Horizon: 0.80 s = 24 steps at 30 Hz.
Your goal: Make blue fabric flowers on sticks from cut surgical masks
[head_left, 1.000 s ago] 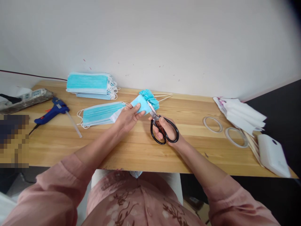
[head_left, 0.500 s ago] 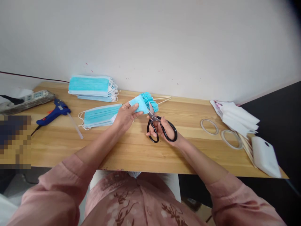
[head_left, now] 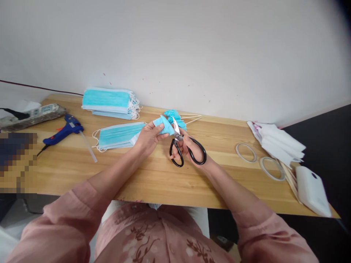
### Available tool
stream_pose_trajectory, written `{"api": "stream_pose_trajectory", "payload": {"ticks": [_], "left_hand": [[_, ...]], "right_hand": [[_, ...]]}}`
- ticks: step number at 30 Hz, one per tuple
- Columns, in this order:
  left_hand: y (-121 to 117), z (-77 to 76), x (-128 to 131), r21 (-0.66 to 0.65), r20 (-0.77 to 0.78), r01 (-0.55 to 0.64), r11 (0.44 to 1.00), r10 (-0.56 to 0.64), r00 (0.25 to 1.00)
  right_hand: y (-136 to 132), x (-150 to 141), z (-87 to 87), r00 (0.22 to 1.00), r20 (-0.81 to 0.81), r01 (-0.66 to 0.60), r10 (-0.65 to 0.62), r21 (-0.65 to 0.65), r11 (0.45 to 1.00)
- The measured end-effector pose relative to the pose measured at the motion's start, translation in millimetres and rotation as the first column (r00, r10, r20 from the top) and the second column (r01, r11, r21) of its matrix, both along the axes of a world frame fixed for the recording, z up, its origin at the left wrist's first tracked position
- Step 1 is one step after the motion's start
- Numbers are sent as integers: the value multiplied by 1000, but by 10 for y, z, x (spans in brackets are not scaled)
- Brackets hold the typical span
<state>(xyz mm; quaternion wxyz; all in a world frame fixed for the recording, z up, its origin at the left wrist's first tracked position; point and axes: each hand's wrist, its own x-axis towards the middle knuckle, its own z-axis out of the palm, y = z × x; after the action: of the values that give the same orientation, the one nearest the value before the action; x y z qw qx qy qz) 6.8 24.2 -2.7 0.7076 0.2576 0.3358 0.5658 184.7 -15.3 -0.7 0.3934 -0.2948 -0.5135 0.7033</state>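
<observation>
In my left hand [head_left: 150, 137] is a small folded piece of light-blue mask fabric [head_left: 168, 126], pinched between thumb and fingers. My right hand [head_left: 189, 144] grips black-handled scissors [head_left: 177, 128], blades parted and pointing up at the fabric's right edge. Just behind the fabric lie blue ruffled pieces on thin sticks [head_left: 172, 115], partly hidden by my hands. A pleated blue face mask [head_left: 120, 134] with white ear loops rests to the left of my left hand.
A stack of blue masks [head_left: 106, 100] stands against the wall. To the left are a blue glue gun [head_left: 64, 130] and a power strip [head_left: 35, 117]. Two tape rolls [head_left: 246, 152], white folded material [head_left: 281, 140] and a white box-like object [head_left: 312, 190] occupy the right.
The fabric, flat and square before, now shows a bent, pointed top edge. The scissor blades have shifted slightly and stand more open. The view has tilted a little.
</observation>
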Motion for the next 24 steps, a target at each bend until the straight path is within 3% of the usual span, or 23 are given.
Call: {"api": "stream_pose_trajectory", "payload": {"ticks": [8, 24], "left_hand": [[-14, -52, 26, -21, 0, 16, 1000, -16, 1000], [-8, -61, 34, -11, -13, 37, 999, -37, 999]], "right_hand": [[-84, 14, -132, 993, -21, 119, -119, -7, 993], [-77, 15, -278, 981, -47, 191, -188, 64, 979]]}}
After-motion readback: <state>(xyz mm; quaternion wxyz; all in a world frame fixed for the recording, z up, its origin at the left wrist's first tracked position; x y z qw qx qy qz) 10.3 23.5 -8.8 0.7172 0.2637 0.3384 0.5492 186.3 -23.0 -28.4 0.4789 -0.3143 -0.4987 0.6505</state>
